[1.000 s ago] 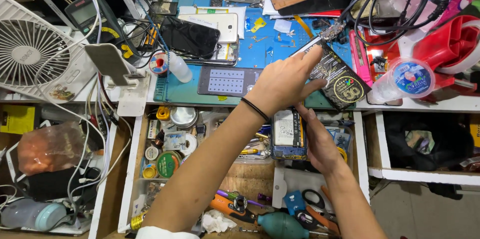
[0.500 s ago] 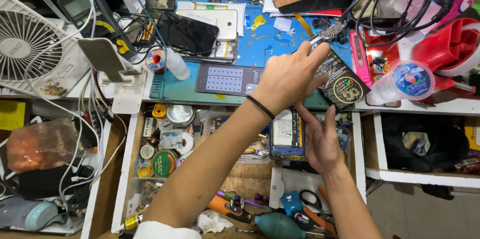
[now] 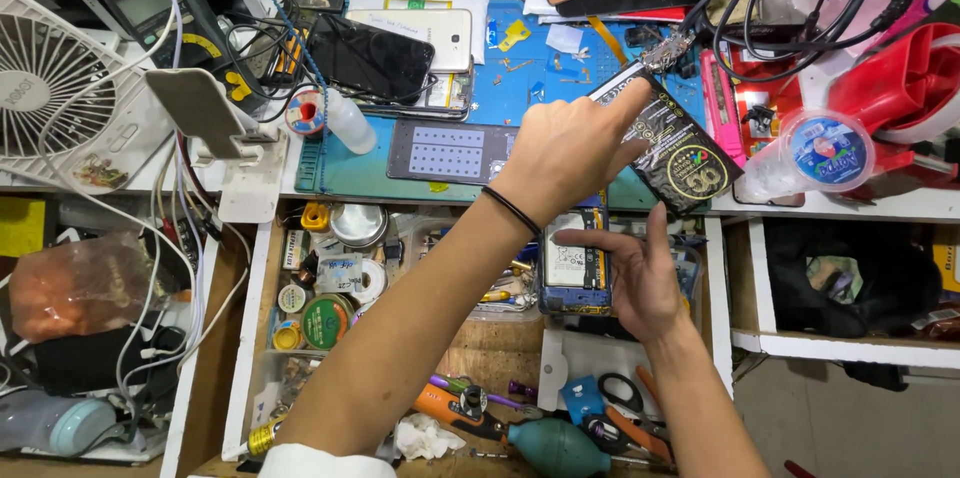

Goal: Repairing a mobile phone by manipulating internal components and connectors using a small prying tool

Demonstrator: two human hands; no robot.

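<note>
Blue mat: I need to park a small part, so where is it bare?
The blue mat is bare along its front-left strip, between the white bottle and the dark grid plate. Its back half is crowded with phones and scraps.

The glossy black plastic pouch (image 3: pixel 672 143) shines where the left hand (image 3: pixel 575 148) grips it. The opened phone (image 3: pixel 573 263) by the right hand (image 3: pixel 640 283) shows a matt white, paper-labelled battery in a blue frame. The blue work mat (image 3: pixel 540 88) looks matt and rubbery. The black phone screen (image 3: pixel 370 58) is smooth, reflective glass. The drawer's wooden floor (image 3: pixel 490 353) is bare and rough, and the round tin (image 3: pixel 358 225) is dull metal.
</note>
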